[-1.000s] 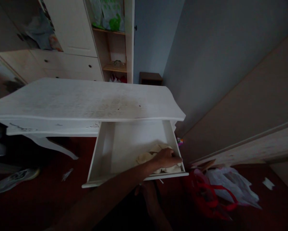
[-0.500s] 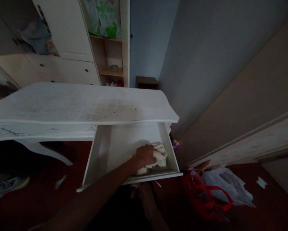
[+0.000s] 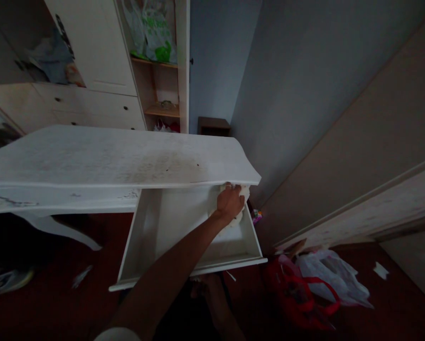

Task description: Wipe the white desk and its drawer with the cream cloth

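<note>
My left hand (image 3: 229, 202) is closed on a crumpled cream cloth (image 3: 243, 193) and presses it into the back right corner of an open white drawer (image 3: 151, 279), just under the edge of the white table top (image 3: 109, 156). The cloth is mostly hidden by the hand and the table edge. Below the drawer front a dim limb (image 3: 215, 303), probably my right arm, reaches up toward the drawer's underside. Its hand is lost in shadow.
A red and white plastic bag (image 3: 315, 284) lies on the dark red floor to the right of the drawer. Wooden panels (image 3: 357, 156) lean on the right wall. Behind the table stand a white wardrobe (image 3: 91, 47) with shelves and a small brown stool (image 3: 214, 126).
My left hand gathered the cloth at the drawer's front right, then carried it back to the rear right corner under the table top. The view shifted slightly.
</note>
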{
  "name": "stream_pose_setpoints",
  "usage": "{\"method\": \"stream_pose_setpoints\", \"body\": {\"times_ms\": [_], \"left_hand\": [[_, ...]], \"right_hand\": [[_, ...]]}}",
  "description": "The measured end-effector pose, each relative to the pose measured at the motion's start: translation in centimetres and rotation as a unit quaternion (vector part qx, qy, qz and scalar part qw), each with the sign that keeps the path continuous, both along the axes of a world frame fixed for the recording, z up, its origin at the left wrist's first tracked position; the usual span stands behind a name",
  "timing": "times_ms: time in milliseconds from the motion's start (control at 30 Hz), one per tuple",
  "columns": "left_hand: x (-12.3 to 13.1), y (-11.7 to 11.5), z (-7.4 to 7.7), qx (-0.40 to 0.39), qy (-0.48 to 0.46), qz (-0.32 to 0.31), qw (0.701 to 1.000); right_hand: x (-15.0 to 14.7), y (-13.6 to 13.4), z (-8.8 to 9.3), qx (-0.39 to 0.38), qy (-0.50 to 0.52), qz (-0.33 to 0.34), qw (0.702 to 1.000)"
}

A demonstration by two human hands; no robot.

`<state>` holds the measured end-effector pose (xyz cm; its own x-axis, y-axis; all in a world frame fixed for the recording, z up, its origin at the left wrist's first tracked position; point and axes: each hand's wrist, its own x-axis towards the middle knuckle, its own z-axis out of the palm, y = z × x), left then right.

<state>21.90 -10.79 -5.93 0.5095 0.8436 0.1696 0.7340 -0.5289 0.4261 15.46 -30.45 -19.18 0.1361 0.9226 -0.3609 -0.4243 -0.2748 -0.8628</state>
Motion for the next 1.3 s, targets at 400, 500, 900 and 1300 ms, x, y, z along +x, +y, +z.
{"method": "stream_pose_setpoints", "body": {"times_ms": [400, 500, 900, 1300], "left_hand": [[-3.2, -4.9, 0.2, 0.046, 0.107, -0.232, 0.966], [-4.2, -6.1, 0.0, 0.015, 0.100, -0.326, 0.940], [-9.6, -5.8, 1.0, -0.065, 0.122, -0.424, 0.895], [-27.5, -2.6, 1.0, 0.023, 0.119, -0.063, 0.991]], "right_hand": [[-0.3, 0.6, -0.1, -0.024, -0.022, -0.022, 0.999], [-0.5, 0.6, -0.2, -0.029, -0.032, -0.025, 0.999], [-0.2, 0.9, 0.0, -0.030, -0.044, -0.028, 0.998], [0.9, 0.2, -1.7, -0.022, -0.012, -0.018, 1.000]]}}
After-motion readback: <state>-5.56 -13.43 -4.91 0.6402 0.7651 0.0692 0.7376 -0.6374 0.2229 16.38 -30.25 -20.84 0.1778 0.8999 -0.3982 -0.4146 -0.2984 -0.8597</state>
